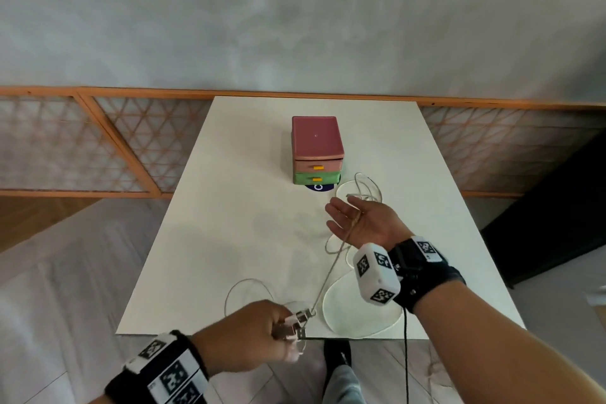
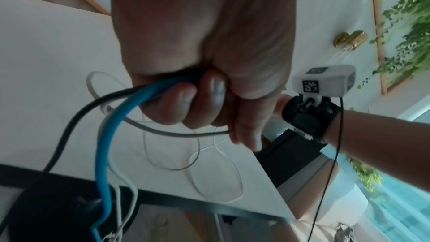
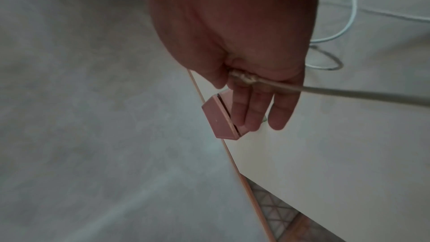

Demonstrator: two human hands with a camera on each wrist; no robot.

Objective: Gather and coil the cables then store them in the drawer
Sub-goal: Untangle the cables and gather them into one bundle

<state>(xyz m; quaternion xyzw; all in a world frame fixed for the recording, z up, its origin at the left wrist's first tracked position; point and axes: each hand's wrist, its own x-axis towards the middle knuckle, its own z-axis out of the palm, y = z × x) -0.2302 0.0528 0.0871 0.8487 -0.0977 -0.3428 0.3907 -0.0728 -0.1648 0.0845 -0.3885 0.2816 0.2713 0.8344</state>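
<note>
Your left hand (image 1: 252, 334) fingers clench the cable ends, right hand (image 1: 360, 223) fingers open under the taut cable (image 1: 331, 272): it could slip off.

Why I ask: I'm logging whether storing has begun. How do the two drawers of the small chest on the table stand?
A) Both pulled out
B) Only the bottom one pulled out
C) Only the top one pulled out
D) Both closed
D: in the head view the pink drawer and the green drawer both sit pushed into the chest, neither pulled out.
</note>
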